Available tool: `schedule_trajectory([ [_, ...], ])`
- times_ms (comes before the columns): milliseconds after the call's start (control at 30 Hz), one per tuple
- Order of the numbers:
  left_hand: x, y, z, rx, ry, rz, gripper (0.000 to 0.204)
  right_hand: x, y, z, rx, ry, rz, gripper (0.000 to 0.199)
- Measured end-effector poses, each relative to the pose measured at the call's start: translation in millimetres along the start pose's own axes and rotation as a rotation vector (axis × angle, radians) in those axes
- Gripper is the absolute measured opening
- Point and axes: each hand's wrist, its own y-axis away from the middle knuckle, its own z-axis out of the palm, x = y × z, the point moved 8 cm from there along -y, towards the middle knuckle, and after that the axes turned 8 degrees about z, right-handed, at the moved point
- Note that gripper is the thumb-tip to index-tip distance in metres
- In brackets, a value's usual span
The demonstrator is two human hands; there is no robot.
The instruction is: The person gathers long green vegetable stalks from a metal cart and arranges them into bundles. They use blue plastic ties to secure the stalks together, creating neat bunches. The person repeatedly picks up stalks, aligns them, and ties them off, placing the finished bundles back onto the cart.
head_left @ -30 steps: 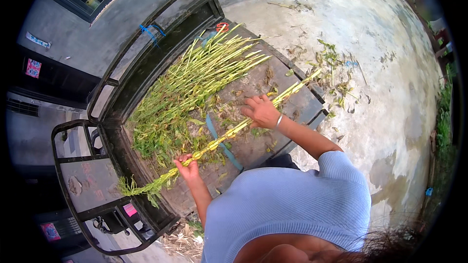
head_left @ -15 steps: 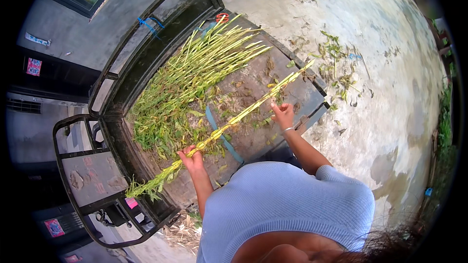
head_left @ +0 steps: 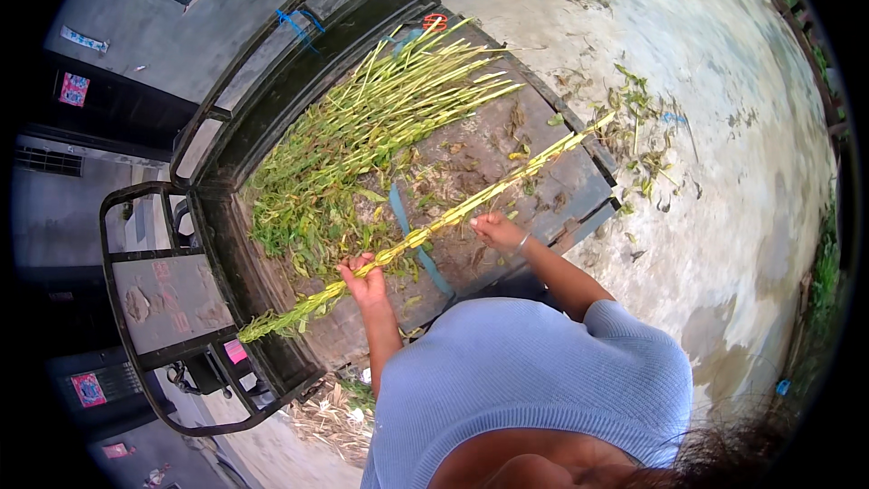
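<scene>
A: Gripping what in the left hand (head_left: 366, 287)?

B: Grasping a long yellow-green plant (head_left: 418, 236), with fingers closed around its leafier half.

A: And with the right hand (head_left: 499, 234)?

B: Poised just below the plant's barer stretch, with fingers curled in and thumb close by; impossible to tell whether clamped on anything.

A: Placed where, exactly, that plant?

B: Stretched on a slant above the flat bed (head_left: 570, 188) of a dark metal cart, from a leafy tip near the railing at lower left to a pale end reaching over the edge at upper right. Crossing above a blue-green strap (head_left: 397, 209) along the way.

A: And farther up the bed?

B: Heaped thickly with cut stalks (head_left: 407, 95), with leaves toward lower left and bare ends toward upper right.

A: Beyond the cart?

B: Littered with leaf scraps (head_left: 644, 118) on pale concrete (head_left: 724, 54).

A: Dressed how?

B: Clad in a light-blue ribbed top (head_left: 534, 371).
</scene>
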Motion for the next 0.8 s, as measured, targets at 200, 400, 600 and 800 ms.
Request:
schedule_trajectory([
  [200, 38, -7, -10, -0.024, -0.059, 0.131, 0.022, 15, 54, -158, 0.589, 0.297, -0.135, 0.048],
  [400, 60, 1, -6, -0.126, -0.033, 0.162, 0.017, 38, 259, -358, 1.608, 0.909, 0.599, 0.042],
  [600, 42, 11, 2, -0.081, -0.069, 0.155, 0.015, -25, 235, -314, 1.348, 1.121, 0.331, 0.059],
  [800, 36, 17, 12, -0.165, -0.101, 0.124, 0.015, -30, 69, -162, 0.649, -0.245, -0.076, 0.029],
])
